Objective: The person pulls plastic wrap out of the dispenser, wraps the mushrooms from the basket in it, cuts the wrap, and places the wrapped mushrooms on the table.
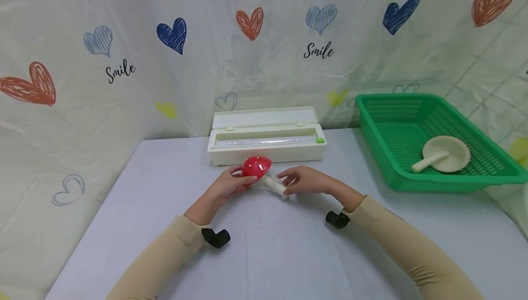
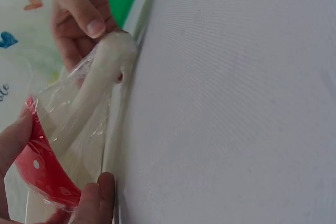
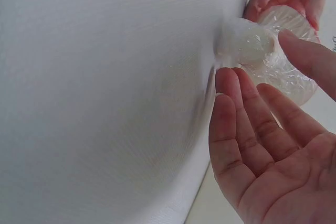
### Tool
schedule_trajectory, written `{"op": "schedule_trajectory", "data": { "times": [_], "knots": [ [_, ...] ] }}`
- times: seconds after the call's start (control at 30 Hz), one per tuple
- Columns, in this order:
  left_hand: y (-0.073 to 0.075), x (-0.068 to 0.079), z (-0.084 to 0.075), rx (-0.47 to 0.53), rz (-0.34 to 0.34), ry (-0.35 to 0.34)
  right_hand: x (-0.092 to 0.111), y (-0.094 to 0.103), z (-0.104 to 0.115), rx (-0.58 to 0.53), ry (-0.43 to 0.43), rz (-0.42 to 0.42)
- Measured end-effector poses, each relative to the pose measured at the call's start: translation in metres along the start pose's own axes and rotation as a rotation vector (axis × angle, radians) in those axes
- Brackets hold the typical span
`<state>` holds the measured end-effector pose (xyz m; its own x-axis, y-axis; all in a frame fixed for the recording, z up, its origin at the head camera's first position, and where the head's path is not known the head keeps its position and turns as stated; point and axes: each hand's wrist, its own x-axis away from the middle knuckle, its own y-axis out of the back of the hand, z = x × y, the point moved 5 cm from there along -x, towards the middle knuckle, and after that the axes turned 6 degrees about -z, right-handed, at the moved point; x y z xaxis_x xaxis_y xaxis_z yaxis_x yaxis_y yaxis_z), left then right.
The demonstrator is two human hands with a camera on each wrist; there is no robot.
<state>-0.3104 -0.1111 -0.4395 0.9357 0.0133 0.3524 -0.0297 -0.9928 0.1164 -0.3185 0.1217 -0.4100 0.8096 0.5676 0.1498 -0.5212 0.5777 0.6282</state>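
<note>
A toy mushroom with a red, white-dotted cap (image 1: 256,167) and a pale stem (image 1: 272,184) lies tilted over the table, wrapped in clear cling film (image 2: 97,129). My left hand (image 1: 232,183) grips the cap from the left, thumb on one side and fingers on the other. At the stem's end is my right hand (image 1: 307,181), its fingers loosely extended and spread apart in the right wrist view. There the right thumb (image 3: 310,59) overlaps the wrapped mushroom, with a gap between thumb and fingertips.
Just behind the hands stands a white cling film dispenser (image 1: 264,155), lid raised, with a roll inside and a green slider (image 1: 320,140). A green basket (image 1: 396,178) at the back right holds another mushroom (image 1: 447,153), its pale underside up. Behind the table (image 1: 268,254) hangs a heart-printed sheet (image 1: 280,75).
</note>
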Motion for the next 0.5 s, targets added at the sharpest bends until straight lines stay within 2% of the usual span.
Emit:
{"op": "schedule_trajectory", "data": {
  "times": [0.13,0.23,0.43,0.5],
  "knots": [
    [0.000,0.001,-0.002,0.031,-0.015,-0.021,0.002,0.004,0.001,-0.018,0.018,-0.006],
    [0.000,0.003,0.000,0.077,-0.037,-0.011,0.003,0.008,0.000,-0.023,0.038,-0.035],
    [0.000,0.006,0.002,0.356,-0.010,0.005,0.006,0.023,0.005,-0.017,0.069,-0.175],
    [0.001,0.007,0.000,0.418,-0.003,0.002,0.008,0.030,0.008,0.005,0.092,-0.229]
  ]
}}
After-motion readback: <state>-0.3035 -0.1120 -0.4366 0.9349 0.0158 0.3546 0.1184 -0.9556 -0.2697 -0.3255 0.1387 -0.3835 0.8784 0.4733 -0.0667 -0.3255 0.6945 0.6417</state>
